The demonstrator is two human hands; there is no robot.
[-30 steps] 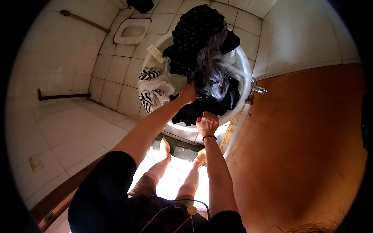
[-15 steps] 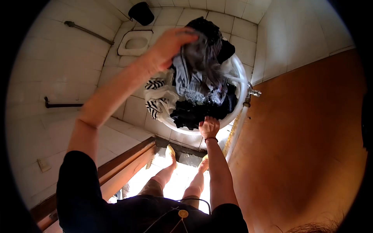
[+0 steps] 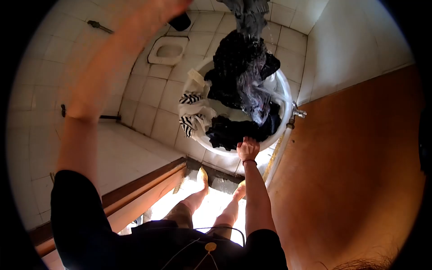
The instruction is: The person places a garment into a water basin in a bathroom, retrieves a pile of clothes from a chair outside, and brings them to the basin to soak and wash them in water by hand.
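Note:
My left hand (image 3: 173, 6) is raised at the top edge, blurred and with its fingers cut off by the frame. A wet grey garment (image 3: 249, 20) hangs lifted from up there, apparently in its grip, over a white tub (image 3: 284, 85). My right hand (image 3: 248, 148) is closed at the tub's near rim, on the edge of a black garment (image 3: 229, 132). More dark clothing (image 3: 229, 58) lies heaped toward the far side of the tub. A black-and-white striped cloth (image 3: 189, 123) drapes over the left rim. Water (image 3: 272, 93) runs into the tub from the right.
A metal tap (image 3: 298, 112) with a pale pipe (image 3: 275, 164) stands right of the tub, beside a brown door panel (image 3: 346, 157). A squat toilet (image 3: 167, 50) and a black bucket (image 3: 181, 22) are at the back left. A wooden door frame (image 3: 144, 186) is at the lower left.
My left hand has swung up and away to the top edge, and the grey garment has risen from the tub, stretched out. My right hand stays at the near rim.

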